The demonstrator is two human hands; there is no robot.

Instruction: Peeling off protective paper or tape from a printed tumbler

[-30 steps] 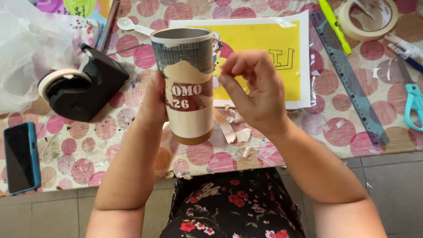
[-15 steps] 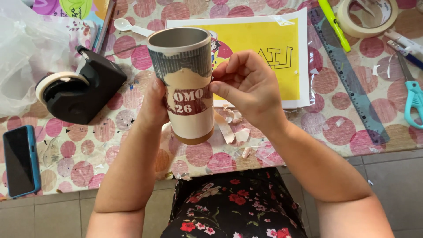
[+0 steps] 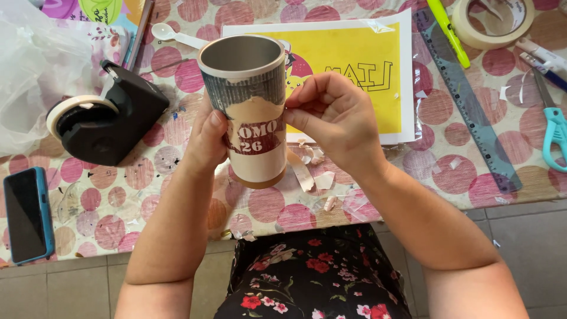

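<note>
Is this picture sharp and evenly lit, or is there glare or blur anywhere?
Head view: soft, even light, only faint shadows under the tape dispenser. The can and both hands, left and right, look sharp. Glare shows on the plastic sleeve over the yellow sheet and on the bag, whose folds wash out. The ruler looks straight, so little distortion.

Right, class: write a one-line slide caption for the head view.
Left hand holds an open tube upright while the right hand pinches its torn paper wrap, above paper scraps.
</note>
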